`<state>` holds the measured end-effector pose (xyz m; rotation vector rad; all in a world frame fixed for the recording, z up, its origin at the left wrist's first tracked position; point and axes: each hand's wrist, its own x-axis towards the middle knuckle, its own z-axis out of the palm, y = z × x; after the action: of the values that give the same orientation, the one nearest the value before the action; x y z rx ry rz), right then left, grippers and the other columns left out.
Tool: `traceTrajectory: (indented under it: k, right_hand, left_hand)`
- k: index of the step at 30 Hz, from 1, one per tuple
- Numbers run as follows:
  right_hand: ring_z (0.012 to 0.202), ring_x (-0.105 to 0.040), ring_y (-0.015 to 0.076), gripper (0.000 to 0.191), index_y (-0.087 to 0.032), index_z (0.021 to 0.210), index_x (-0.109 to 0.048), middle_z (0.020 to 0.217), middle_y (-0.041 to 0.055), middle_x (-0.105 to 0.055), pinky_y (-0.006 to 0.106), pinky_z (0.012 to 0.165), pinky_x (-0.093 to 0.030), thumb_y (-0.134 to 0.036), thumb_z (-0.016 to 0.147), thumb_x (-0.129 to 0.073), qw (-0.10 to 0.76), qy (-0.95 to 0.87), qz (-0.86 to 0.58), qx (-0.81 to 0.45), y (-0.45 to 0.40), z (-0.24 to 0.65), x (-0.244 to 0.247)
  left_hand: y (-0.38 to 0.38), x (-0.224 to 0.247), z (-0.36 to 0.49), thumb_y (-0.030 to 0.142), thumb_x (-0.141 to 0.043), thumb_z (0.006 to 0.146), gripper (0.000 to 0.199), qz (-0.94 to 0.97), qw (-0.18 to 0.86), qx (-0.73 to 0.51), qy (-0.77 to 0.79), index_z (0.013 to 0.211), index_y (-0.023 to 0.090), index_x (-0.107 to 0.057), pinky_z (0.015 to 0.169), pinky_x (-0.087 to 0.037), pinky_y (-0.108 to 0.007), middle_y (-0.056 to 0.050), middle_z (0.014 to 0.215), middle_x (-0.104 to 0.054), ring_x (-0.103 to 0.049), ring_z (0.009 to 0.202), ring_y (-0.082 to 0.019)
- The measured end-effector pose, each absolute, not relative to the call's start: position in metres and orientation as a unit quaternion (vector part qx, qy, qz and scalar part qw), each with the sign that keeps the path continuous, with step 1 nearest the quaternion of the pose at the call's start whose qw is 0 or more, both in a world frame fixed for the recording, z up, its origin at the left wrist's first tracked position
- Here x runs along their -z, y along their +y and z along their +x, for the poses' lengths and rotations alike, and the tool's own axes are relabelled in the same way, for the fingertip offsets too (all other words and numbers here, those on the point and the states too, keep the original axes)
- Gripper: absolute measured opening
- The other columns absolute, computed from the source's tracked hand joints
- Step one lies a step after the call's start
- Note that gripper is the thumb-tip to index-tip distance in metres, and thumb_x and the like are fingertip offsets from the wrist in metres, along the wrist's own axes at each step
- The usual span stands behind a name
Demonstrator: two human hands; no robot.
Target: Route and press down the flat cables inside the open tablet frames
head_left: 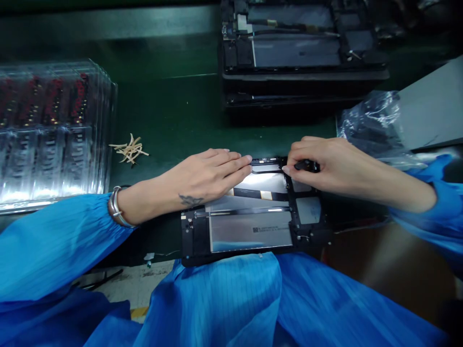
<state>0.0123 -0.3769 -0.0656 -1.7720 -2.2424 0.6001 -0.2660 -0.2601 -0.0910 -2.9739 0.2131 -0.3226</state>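
An opened tablet housing (pixel 249 231) with silver battery cells and black ribbon cables lies at the bench's near edge, against my blue gown. My left hand (pixel 213 176) rests over its far left part, fingers stretched out together, fingertips at the far rim. My right hand (pixel 321 161) is closed at the far right corner of the housing. Thumb and fingers pinch a small black object (pixel 306 166), mostly hidden by the fingers; I cannot make out its kind.
Stacked tablet housings (pixel 296 53) stand at the back. Clear plastic trays (pixel 54 140) of small circuit boards sit at the left. A little pile of pale strips (pixel 130 149) lies beside them. At right are a crumpled plastic bag (pixel 372 123) and a grey-white box (pixel 434 106).
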Motion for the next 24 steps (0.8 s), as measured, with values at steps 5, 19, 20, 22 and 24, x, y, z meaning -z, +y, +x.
traceTrajectory:
  k: [5,19,20,22,24]
  right_hand:
    - [0.076,-0.059,0.0242,0.021,-0.024,0.073,-0.063,0.077,0.0062,-0.066,0.036,0.064,-0.037,-0.037,0.088,-0.056,0.104,-0.760,-0.609,-0.203,-0.377,0.011,0.065]
    - [0.080,-0.058,0.0221,0.019,-0.021,0.076,-0.061,0.081,0.0054,-0.064,0.032,0.066,-0.033,-0.029,0.089,-0.049,0.039,-0.772,-0.611,-0.172,-0.378,0.008,0.064]
    - [0.080,-0.058,0.0219,0.018,-0.021,0.076,-0.061,0.081,0.0052,-0.064,0.031,0.065,-0.033,-0.028,0.089,-0.050,0.038,-0.773,-0.612,-0.166,-0.378,0.009,0.066]
    - [0.080,-0.059,0.0215,0.016,-0.021,0.076,-0.061,0.081,0.0047,-0.064,0.031,0.064,-0.033,-0.026,0.088,-0.052,0.036,-0.775,-0.612,-0.154,-0.377,0.010,0.069]
    - [0.078,-0.059,0.0211,0.015,-0.021,0.076,-0.061,0.079,0.0043,-0.063,0.030,0.063,-0.033,-0.024,0.088,-0.053,0.036,-0.783,-0.604,-0.144,-0.376,0.011,0.070]
  left_hand:
    - [-0.259,0.092,-0.265,0.017,-0.028,0.111,0.044,-0.984,0.088,0.129,0.080,0.140,0.007,-0.060,0.107,-0.058,-0.040,-0.017,0.147,-0.063,-0.066,0.130,-0.027]
    - [-0.272,0.078,-0.250,0.007,-0.031,0.107,0.042,-0.987,0.131,0.071,0.053,0.136,0.010,-0.061,0.075,-0.055,-0.033,-0.019,0.128,-0.067,-0.068,0.109,-0.027]
    - [-0.272,0.076,-0.247,0.008,-0.031,0.107,0.042,-0.988,0.130,0.061,0.048,0.137,0.011,-0.061,0.074,-0.054,-0.033,-0.019,0.125,-0.067,-0.067,0.107,-0.027]
    - [-0.274,0.074,-0.242,0.009,-0.031,0.107,0.043,-0.990,0.127,0.045,0.041,0.137,0.013,-0.061,0.072,-0.050,-0.033,-0.018,0.119,-0.067,-0.066,0.102,-0.026]
    - [-0.276,0.072,-0.236,0.009,-0.032,0.107,0.043,-0.990,0.128,0.044,0.035,0.138,0.014,-0.060,0.070,-0.046,-0.033,-0.016,0.113,-0.065,-0.063,0.096,-0.025]
